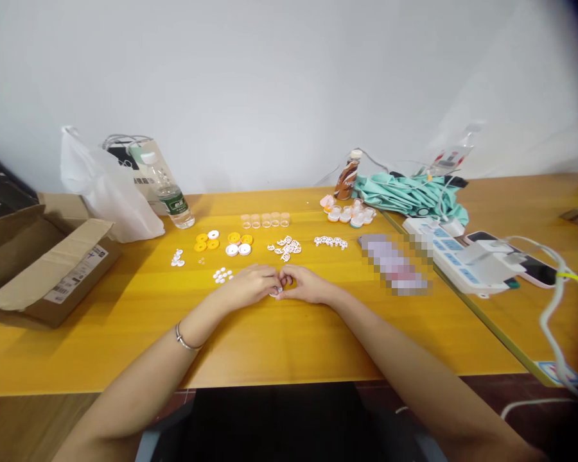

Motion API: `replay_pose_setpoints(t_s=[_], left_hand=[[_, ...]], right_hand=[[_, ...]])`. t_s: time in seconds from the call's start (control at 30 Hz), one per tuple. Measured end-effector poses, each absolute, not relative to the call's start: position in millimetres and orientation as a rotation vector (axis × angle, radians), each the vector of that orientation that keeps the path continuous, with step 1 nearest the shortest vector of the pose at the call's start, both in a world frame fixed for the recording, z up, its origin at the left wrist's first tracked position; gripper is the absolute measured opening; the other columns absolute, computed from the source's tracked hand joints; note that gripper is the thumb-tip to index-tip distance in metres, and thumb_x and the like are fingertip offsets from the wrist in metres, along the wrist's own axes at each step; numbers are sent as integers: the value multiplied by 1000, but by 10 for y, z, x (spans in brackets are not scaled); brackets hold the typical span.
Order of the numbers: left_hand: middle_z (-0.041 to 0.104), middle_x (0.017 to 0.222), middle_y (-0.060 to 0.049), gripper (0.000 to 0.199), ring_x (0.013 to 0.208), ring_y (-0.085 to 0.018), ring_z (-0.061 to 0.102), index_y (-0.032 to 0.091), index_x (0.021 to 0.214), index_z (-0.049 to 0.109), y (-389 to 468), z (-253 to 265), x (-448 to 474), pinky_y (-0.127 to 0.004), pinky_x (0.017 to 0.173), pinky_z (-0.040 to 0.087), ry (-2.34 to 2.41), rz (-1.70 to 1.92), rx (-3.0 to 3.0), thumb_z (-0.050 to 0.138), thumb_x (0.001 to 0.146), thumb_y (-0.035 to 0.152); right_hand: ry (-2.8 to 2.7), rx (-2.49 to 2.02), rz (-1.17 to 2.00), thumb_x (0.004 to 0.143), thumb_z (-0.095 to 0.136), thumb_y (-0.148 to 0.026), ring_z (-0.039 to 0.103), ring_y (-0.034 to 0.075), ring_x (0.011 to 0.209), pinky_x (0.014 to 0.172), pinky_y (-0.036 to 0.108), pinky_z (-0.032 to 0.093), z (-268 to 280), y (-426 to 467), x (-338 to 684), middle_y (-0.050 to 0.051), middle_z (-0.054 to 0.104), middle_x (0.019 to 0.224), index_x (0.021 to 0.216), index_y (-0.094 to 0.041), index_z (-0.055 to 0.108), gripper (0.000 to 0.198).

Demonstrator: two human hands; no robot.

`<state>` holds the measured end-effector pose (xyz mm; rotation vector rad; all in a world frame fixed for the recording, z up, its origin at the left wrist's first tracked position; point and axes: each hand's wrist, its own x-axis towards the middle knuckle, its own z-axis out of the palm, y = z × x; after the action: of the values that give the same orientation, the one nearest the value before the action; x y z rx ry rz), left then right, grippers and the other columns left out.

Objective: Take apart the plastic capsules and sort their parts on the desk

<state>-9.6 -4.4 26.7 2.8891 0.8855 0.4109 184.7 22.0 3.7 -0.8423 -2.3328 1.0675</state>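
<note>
Head view shows the left hand (256, 282) and the right hand (302, 284) pinching one small white part (276, 293) together, midway between near and far edges of the table (279, 350), probably to keep it steady; white openwork pieces (289, 247) lie just beyond, seemingly grouped for easy reach.

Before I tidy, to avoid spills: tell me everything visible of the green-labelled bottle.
The green-labelled bottle looks like clear plastic, its white cap on, its label low down; the liquid level is hard to tell. It stands at the back left of the yellow-brown table, its top slanting leftward, though the wide view may cause that. A white plastic bag is beside it and a printed bag behind; contact with either is unclear. Nobody touches it.
</note>
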Motion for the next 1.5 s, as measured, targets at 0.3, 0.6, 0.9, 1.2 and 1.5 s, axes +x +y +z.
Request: replay_pose_setpoints(t_s=[0.3, 0.6, 0.9, 1.2, 1.5], left_hand=[[62, 93, -5, 26, 81, -14, 54, 19, 93, 61, -30, 201, -101, -28, 74, 38, 824, 372, 3068, 35, 93, 23], [62, 90, -5, 25, 82, -15, 55, 18, 93, 61, -46, 226, -70, -28, 76, 37, 894, 403, 2962, 40, 91, 31], [61, 80, -5, 20, 78, -16, 54, 17, 83, 61, -70, 380, -111, -28, 73, 36, 1087, 516, 2872, 46, 86, 30], [63, 71, -3, 8, 62, -14, 54, 17, 69, 60, 61, 706, -734, -23, 55, 33, 1621, -27, 2496, 52, 70, 17], [61, 68, -7, 8, 60, -16, 53, 16, 64, 57, 19, 694, -665, -25, 51, 26, 1778, -231, 2521, 49, 66, 15]], right_hand=[[-2285, -917, 1118, 63, 74, -29, 46, 11, 66, 62, 24, 38, 26, 236, 1861, -3, 52, 70, 70, -17, 51, 27], [-2287, -899, 1110, 62, 75, -32, 46, 11, 64, 61, 24, 38, 15, 239, 1857, -4, 49, 67, 71, -17, 51, 30], [-2284, -867, 1121, 63, 74, -33, 48, 11, 67, 63, 23, 39, 29, 228, 1871, -2, 53, 72, 77, -16, 57, 28], [-2294, -935, 1091, 63, 74, -31, 50, 12, 71, 66, 24, 41, 80, 191, 1876, 0, 55, 77, 83, -15, 60, 29], [-2320, -900, 1066, 66, 69, -29, 48, 11, 70, 65, 23, 41, 69, 188, 1881, 0, 54, 78, 86, -16, 57, 27]])
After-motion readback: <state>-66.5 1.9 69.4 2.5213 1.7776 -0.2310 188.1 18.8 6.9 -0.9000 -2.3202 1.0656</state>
